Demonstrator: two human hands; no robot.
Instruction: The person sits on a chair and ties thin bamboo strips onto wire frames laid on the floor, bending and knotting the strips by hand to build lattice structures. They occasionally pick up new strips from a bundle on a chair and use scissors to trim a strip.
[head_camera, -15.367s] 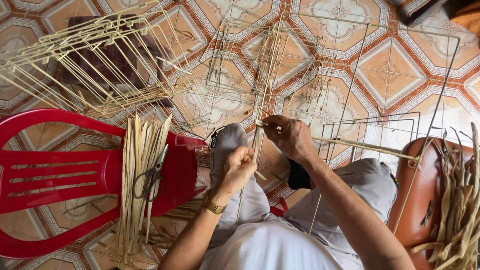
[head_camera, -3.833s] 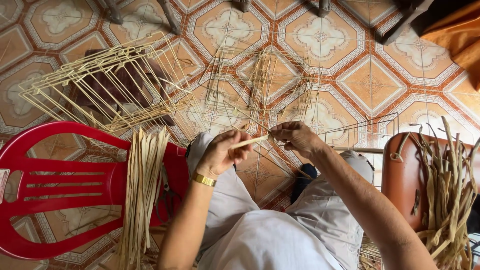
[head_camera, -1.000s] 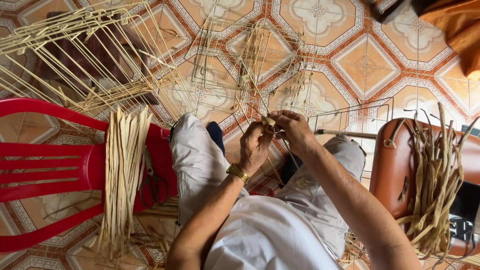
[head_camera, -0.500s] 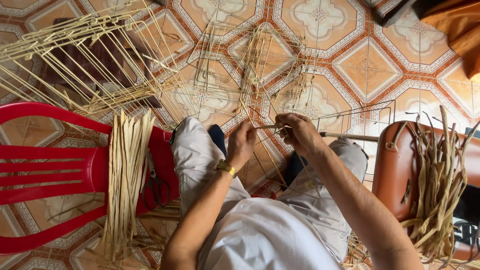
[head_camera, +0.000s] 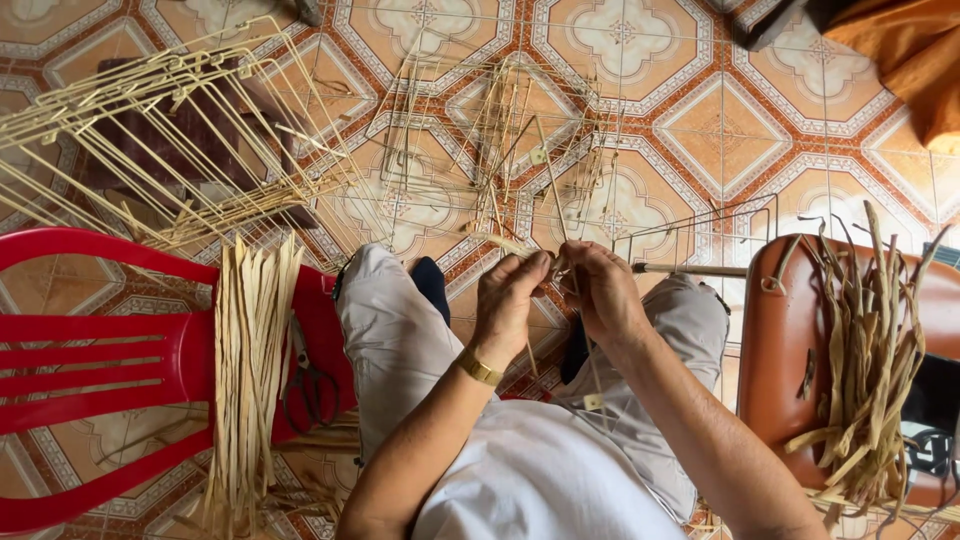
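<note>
Above the person's lap, left hand (head_camera: 510, 300) and right hand (head_camera: 600, 290) pinch closed on a thin, light, springy reed strip (head_camera: 505, 243), best gripped near the frame joint.

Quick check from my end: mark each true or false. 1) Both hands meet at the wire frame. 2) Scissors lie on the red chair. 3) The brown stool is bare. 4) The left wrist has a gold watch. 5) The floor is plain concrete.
1) True: left hand and right hand pinch a strip at the wire frame.
2) True: scissors, red chair.
3) False: brown stool holds strips.
4) True: watch.
5) False: patterned tiles.
</note>
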